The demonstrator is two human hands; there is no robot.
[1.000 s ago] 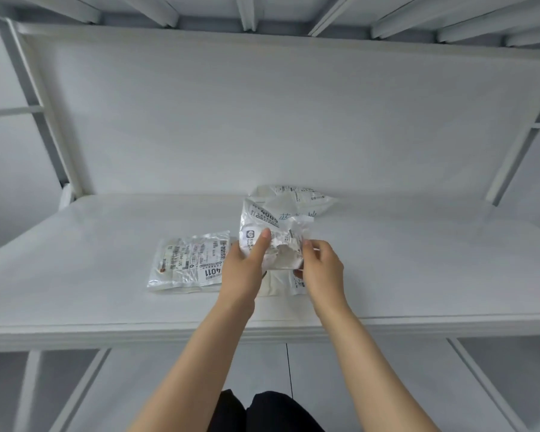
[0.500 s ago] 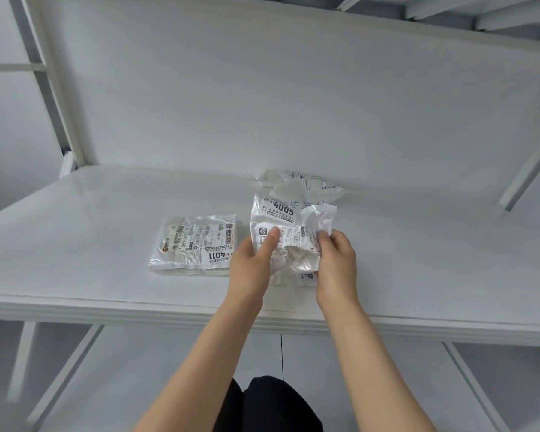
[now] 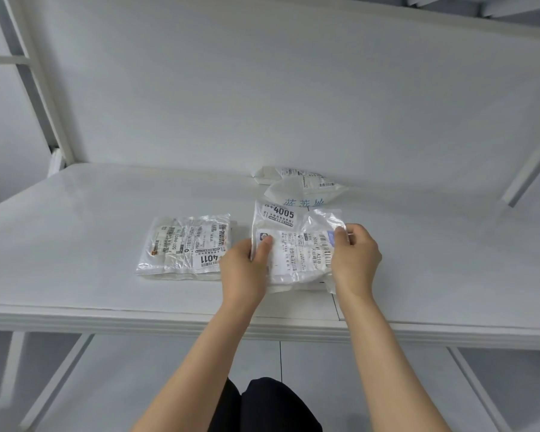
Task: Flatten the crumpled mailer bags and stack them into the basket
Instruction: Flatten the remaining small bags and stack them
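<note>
A white mailer bag (image 3: 295, 244) with a "4005" label is stretched between my two hands over the white table (image 3: 75, 219). My left hand (image 3: 245, 272) pinches its left edge, thumb on top. My right hand (image 3: 354, 260) pinches its right edge. To the left lies a flattened stack of mailer bags (image 3: 184, 247), the top one labelled "4011". Behind the held bag sits a crumpled bag with blue writing (image 3: 306, 194), and another crumpled bag (image 3: 290, 174) lies against the back wall. No basket is in view.
The table's front edge (image 3: 169, 322) runs across the lower half of the view. A white back wall (image 3: 262, 88) rises behind the bags. White frame posts (image 3: 41, 88) stand at the left, and a slanted one (image 3: 530, 169) at the right.
My hands have pulled apart sideways, spreading the crumpled "4005" bag much wider and flatter. The view has tilted down a little.
</note>
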